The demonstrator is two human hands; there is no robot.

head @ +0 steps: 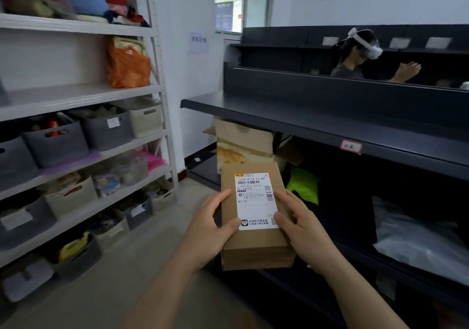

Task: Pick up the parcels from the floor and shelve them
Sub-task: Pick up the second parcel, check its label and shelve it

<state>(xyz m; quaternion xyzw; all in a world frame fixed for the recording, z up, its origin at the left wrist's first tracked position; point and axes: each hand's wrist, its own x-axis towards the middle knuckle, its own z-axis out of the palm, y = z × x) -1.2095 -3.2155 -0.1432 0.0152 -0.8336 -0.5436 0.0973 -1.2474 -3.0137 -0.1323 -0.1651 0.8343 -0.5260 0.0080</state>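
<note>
A brown cardboard parcel (253, 242) with a white shipping label on top is held in front of me at waist height. My left hand (210, 229) grips its left side, thumb on the label's lower corner. My right hand (302, 235) grips its right side, fingers over the label's edge. The parcel hangs just left of the dark metal shelving unit (330, 125), level with its lower shelf. On that lower shelf lie a bright green bag (304, 184) and a white plastic parcel (416, 242).
A white rack (83, 95) with grey and beige bins, bags and folded cloth fills the left side. Cardboard boxes (243, 138) stand against the wall beyond the parcel. Behind the dark shelving a person (355, 57) wearing a headset reaches right. Bare floor lies between the two racks.
</note>
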